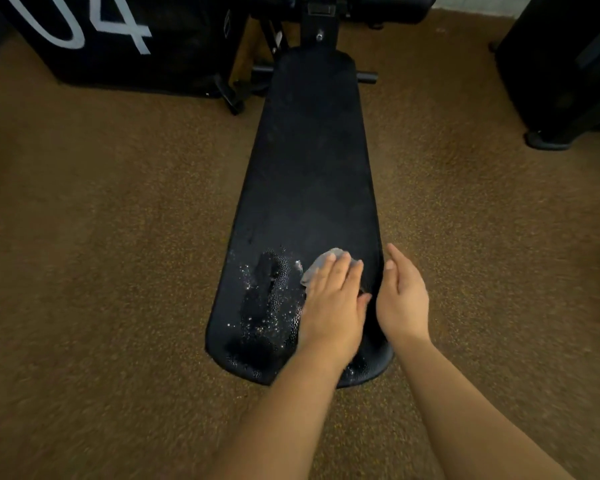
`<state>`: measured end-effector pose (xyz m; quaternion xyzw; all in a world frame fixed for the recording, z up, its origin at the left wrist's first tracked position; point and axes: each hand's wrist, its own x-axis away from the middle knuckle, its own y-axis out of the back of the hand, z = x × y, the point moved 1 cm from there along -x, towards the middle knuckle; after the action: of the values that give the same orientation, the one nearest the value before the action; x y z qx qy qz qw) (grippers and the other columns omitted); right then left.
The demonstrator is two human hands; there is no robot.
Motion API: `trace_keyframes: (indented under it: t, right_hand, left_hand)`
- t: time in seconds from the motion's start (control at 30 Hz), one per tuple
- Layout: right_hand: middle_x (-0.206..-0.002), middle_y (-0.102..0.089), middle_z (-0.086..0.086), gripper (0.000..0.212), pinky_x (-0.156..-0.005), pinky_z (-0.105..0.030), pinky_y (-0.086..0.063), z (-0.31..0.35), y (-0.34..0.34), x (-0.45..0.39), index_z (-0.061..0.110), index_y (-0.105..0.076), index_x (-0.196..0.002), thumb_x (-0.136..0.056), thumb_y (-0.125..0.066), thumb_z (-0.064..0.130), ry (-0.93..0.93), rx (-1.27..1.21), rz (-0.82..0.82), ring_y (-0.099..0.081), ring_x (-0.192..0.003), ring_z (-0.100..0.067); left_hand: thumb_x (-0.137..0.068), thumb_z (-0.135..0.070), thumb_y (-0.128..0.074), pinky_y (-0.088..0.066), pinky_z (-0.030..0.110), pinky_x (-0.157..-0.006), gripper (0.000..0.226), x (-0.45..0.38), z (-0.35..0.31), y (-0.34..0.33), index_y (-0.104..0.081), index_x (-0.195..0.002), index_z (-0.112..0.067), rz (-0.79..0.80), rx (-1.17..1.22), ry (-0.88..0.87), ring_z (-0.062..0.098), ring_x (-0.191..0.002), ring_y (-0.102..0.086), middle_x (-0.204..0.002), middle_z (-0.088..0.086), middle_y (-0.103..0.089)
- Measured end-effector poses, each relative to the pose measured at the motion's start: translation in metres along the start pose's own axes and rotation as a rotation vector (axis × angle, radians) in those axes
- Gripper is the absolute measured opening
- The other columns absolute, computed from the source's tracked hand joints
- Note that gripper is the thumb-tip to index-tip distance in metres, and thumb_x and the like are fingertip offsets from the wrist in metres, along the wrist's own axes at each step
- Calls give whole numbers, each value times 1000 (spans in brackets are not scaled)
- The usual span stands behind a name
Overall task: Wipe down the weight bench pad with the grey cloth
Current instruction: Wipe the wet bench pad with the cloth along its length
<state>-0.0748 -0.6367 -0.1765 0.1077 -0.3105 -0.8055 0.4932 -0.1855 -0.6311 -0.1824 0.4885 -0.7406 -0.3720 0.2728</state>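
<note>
Head view, steeply downward (close)

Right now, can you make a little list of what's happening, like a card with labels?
left hand: flat on the cloth, fingers straight, pressing it onto the pad
right hand: open, at the pad's right edge, holds nothing
cloth: grey, bunched, mostly under the left hand
pad: black, long, droplets on its near end
floor: brown, speckled
</note>
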Motion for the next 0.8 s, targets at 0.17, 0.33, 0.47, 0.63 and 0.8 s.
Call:
trace_keyframes:
  t: [0.17,0.33,0.47,0.63,0.8]
  right_hand:
    - [-144,-43,5,40,-103,-24,-30,-18,-27,8,25,-41,-141,-102,-33,26,-61,-33,-57,-40,-131,-11]
    - [-145,-41,7,40,-103,-23,-29,-21,-28,8,29,-40,-141,-101,-34,23,-51,-37,-50,-39,-131,-10]
    - [-145,-41,7,40,-101,-21,-27,-22,-30,6,28,-40,-140,-101,-35,21,-23,5,-71,-40,-131,-11]
    - [-146,-40,9,40,-100,-20,-27,-23,-32,6,27,-40,-141,-101,-34,21,-8,33,-77,-39,-131,-10]
    - [-145,-41,9,41,-99,-18,-26,-23,-32,6,27,-40,-141,-101,-34,21,-1,38,-81,-39,-130,-10]
  left_hand:
    - [-95,-33,-38,-19,36,-115,43,-3,10,-15,-51,-134,-21,-18,-3,53,23,-141,-24,-149,2,-37]
    - [-85,-31,-46,-47,38,-96,35,-6,22,-5,-69,-111,-23,-16,-132,-81,26,-121,-53,-126,1,-61]
    - [-83,-25,-38,-46,38,-95,40,-10,44,14,-70,-106,-24,1,-247,-280,25,-116,-57,-123,-1,-63]
    - [-74,-12,-60,-46,37,-95,33,-14,73,32,-71,-104,-20,-35,-308,-394,27,-113,-60,-120,1,-65]
    - [-72,-8,-62,-50,36,-89,35,-10,88,41,-72,-103,-20,-100,-319,-342,28,-112,-60,-119,2,-66]
